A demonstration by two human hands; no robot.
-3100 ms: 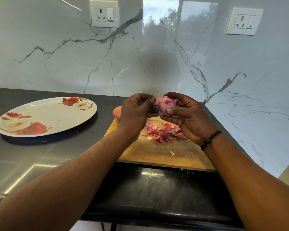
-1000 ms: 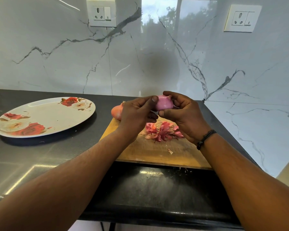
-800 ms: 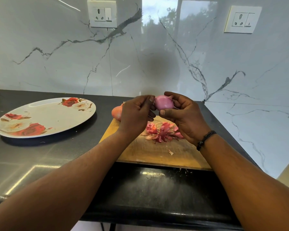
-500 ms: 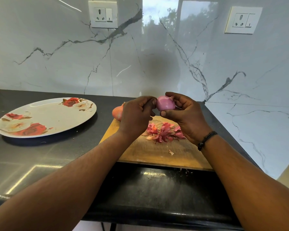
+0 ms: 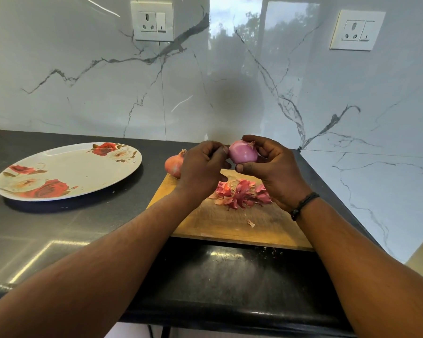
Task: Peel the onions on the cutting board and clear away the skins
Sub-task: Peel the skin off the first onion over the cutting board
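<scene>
My right hand grips a smooth, pale purple peeled onion in the air above the wooden cutting board. My left hand is beside it, fingers curled, its fingertips at the onion's left end; whether they pinch a bit of skin I cannot tell. An unpeeled orange-brown onion sits at the board's far left corner, partly hidden behind my left hand. A heap of red-pink skins lies on the board under my hands, and a small scrap lies nearer to me.
A large oval plate with red roses lies on the black counter to the left of the board. A marble wall with two sockets stands close behind and to the right. Small skin crumbs dot the counter's front.
The onion has been turned in my right hand and now shows smooth purple flesh with little skin left. Both hands have stayed above the board.
</scene>
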